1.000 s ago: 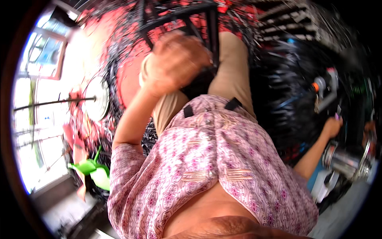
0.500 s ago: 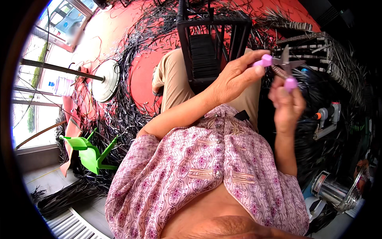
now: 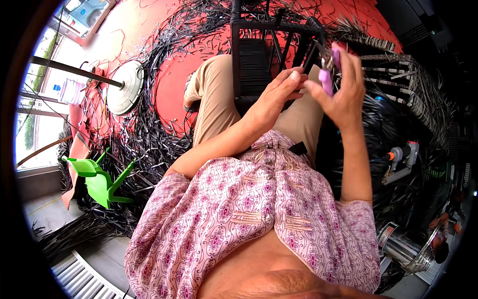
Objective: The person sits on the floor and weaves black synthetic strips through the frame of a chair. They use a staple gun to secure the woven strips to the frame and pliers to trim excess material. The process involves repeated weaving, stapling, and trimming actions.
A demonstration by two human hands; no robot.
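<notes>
My right hand [image 3: 349, 97] grips a pair of small snips [image 3: 325, 79] with purple handles, thumb at one handle and fingers about the other. Their blades point away from me beside the black frame and are blurred. Left of the snips, my left hand [image 3: 276, 97] is raised over my lap, its fingers partly extended and apart from the snips; I see nothing held in it. Between my knees stands a black chair-like frame [image 3: 271, 24], partly wrapped in flat black strips [image 3: 251, 60], with its near end partly behind my left hand.
Loose black strips [image 3: 169, 60] cover much of the red floor. At left are a round pale base with a pole [image 3: 130, 84] and a small green plastic chair [image 3: 102, 189]. A nail gun [image 3: 402, 159], a metal canister [image 3: 406, 246] and a woven frame [image 3: 416, 82] are at right.
The snips have gone from between both hands into my right hand alone. My left hand has let go and drawn back left and lower. The view has shifted slightly.
</notes>
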